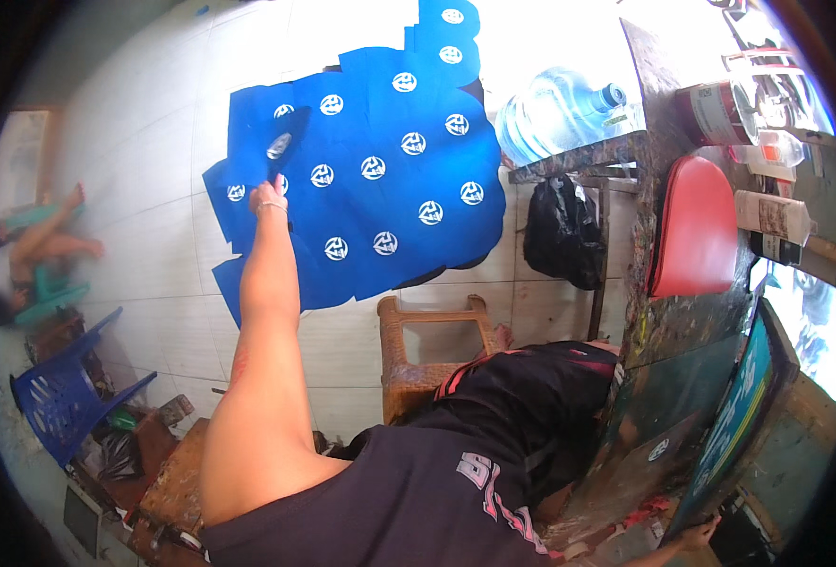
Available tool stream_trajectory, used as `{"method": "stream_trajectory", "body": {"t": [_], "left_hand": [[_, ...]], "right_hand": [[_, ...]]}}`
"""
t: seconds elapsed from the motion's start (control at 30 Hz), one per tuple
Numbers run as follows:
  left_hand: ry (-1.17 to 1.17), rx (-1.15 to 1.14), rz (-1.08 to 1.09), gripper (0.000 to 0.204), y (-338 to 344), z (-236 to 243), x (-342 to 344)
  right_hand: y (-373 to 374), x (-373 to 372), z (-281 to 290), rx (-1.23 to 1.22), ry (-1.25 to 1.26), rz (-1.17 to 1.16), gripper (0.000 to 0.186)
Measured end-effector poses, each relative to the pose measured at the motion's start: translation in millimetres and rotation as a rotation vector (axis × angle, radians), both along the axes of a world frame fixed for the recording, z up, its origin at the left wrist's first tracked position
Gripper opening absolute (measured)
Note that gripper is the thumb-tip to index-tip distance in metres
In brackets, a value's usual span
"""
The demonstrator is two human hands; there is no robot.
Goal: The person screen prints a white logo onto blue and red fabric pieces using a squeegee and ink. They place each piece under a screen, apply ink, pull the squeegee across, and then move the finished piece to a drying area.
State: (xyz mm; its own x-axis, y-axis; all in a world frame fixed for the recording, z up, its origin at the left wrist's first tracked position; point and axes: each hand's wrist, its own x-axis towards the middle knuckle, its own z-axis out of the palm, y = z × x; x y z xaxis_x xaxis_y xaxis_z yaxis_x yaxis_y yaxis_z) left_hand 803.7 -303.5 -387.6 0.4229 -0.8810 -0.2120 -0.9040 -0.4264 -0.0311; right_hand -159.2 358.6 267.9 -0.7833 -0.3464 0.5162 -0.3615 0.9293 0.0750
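Sheets (371,203) lay on the floor (163,227), a jug (555,118) to their right, a stool (418,374) nearer the person (380,501), a chair (62,389) left.

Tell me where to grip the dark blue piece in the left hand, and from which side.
Pinch the dark blue piece at its near end, probably best from the person's side: it narrows toward the left hand, and its wider part points away.

- Blue sheets (371,203): matt, clothlike, beneath the left fingers (278,183)
- Water jug (548,111): glossy clear plastic, right of them
- Red pad (697,227): smooth, softly shiny, farther right
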Motion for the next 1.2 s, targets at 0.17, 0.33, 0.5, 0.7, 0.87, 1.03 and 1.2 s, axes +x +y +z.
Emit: {"method": "stream_trajectory", "body": {"t": [0.17,0.33,0.5,0.7,0.87,1.03,1.2], "left_hand": [[0.037,0.015,0.237,0.066,-59,19,-11],[0.185,0.026,0.535,0.054,-34,11,-24],[0.452,-0.102,0.879,0.044,23,5,-67],[0.778,-0.322,1.065,0.037,54,28,-193],[0.950,-0.637,0.223,0.020,106,126,-359],[1.252,-0.583,-0.576,0.030,118,323,-473],[1.101,-0.647,-1.325,0.049,117,420,-600]], "right_hand": [[-14,56,-36,-0.137,0.067,0.043,0.055],[-16,41,-35,-0.119,0.123,0.005,0.056],[-14,34,-34,-0.096,0.112,0.112,0.059],[17,35,-39,-0.142,-0.013,0.097,0.053],[63,11,-25,-0.313,-0.123,0.199,0.045],[-25,34,-14,-0.190,-0.062,0.157,0.048],[-15,11,19,-0.147,-0.112,0.101,0.055]]}}
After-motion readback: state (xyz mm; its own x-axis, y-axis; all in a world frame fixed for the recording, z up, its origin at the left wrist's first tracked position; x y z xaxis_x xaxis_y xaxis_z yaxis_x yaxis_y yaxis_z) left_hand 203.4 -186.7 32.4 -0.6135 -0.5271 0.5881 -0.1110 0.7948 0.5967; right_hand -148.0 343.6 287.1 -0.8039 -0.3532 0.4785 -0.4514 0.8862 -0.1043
